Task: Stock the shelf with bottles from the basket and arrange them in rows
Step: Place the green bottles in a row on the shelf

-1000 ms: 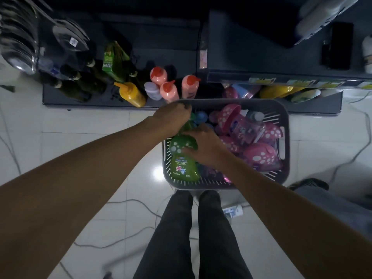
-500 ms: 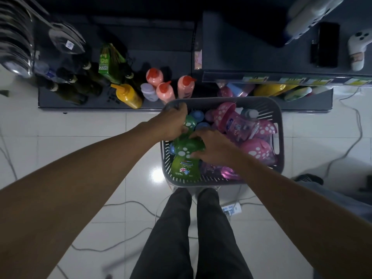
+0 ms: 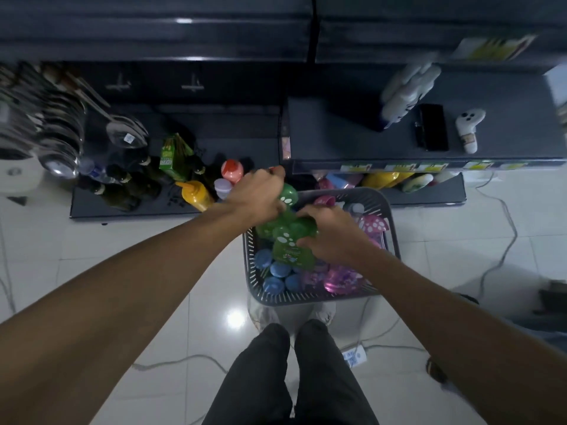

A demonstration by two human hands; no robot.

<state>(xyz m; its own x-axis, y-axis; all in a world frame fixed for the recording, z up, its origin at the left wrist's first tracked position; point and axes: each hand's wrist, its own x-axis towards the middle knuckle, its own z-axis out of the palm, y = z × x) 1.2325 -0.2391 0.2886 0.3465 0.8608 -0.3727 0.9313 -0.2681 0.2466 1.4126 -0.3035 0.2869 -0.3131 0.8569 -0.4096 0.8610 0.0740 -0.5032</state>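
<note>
- Two grips worked close together above the basket [image 3: 394, 240], each closed on a bottle.
- Fingers of the left grip [image 3: 257, 199] curled round the far green bottle [image 3: 289, 194], whose spotted cap stuck out just beyond the knuckles.
- Just right of it and nearer the person, the right grip [image 3: 331, 236] wrapped the side of the near green bottle [image 3: 291, 256], cap towards the shelf and labelled body towards the person.
- Motion blur made it hard to tell whether a third green bottle sat between the two.
- Both bottles touched, or nearly touched, between the grips and looked lifted above the blue-capped bottles [image 3: 277, 268] underneath.
- Beyond and to the left of the left grip lay the low shelf [image 3: 153, 207], with the orange-capped bottles [image 3: 232, 171] just past its wrist.
- Judging by this, the left grip was nearer the shelf, so its bottle would likely go first, carried forward and left, then stood upright beside that row.
</note>
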